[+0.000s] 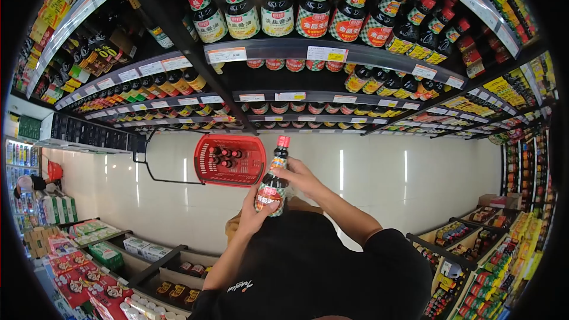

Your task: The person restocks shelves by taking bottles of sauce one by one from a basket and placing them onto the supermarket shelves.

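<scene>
A dark sauce bottle (272, 189) with a red cap and a checkered label is held tilted in front of my body. My left hand (256, 207) grips its lower part, with the thumb across the label. Around the upper part, just below the neck, my right hand (297, 176) is closed. Just beyond and to the left of the bottle is a red shopping basket (252, 176), which holds several dark bottles (225, 155) with red caps.
Ahead, a long shelf (269, 52) carries rows of sauce bottles. A black metal frame (155, 179) extends left from the basket. Low display bins (142, 269) stand behind on the left, others (441, 249) on the right. A person (29, 184) is at the far left.
</scene>
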`<action>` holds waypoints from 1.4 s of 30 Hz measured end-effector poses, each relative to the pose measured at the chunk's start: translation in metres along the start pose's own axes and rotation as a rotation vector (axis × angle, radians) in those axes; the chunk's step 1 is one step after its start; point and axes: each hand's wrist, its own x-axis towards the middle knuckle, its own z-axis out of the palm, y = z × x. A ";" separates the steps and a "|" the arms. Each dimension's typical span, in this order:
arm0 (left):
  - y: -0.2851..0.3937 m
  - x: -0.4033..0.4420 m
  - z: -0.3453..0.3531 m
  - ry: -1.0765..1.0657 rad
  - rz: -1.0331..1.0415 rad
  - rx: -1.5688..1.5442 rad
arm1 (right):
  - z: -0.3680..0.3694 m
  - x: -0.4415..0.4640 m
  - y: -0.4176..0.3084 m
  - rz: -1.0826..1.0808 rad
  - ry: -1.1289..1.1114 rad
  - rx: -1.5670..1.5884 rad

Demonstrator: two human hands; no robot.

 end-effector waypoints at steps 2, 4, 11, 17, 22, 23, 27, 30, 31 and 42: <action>-0.001 0.001 -0.011 0.008 0.002 -0.035 | 0.011 0.011 0.004 -0.005 0.001 -0.003; 0.012 -0.001 -0.020 0.021 0.005 -0.034 | 0.028 0.023 0.006 -0.011 0.025 -0.007; 0.033 -0.005 -0.064 0.048 0.007 -0.142 | 0.078 0.053 -0.002 -0.066 0.021 -0.001; 0.050 0.003 -0.099 -0.059 -0.011 -0.206 | 0.109 0.058 -0.001 -0.132 0.108 0.197; 0.043 0.011 -0.114 -0.138 -0.047 -0.213 | 0.116 0.055 0.007 -0.179 0.216 0.104; 0.045 0.010 -0.114 -0.158 -0.053 -0.224 | 0.116 0.055 0.011 -0.178 0.239 0.112; 0.048 0.004 -0.118 -0.174 -0.099 -0.276 | 0.123 0.054 0.021 -0.138 0.297 0.163; 0.035 0.008 -0.129 -0.184 -0.082 -0.243 | 0.127 0.055 0.018 -0.113 0.301 0.181; 0.038 0.006 -0.129 -0.160 -0.085 -0.229 | 0.129 0.056 0.014 -0.106 0.295 0.186; 0.053 0.046 -0.117 -0.038 -0.066 -0.299 | 0.111 0.094 -0.023 -0.171 0.278 0.194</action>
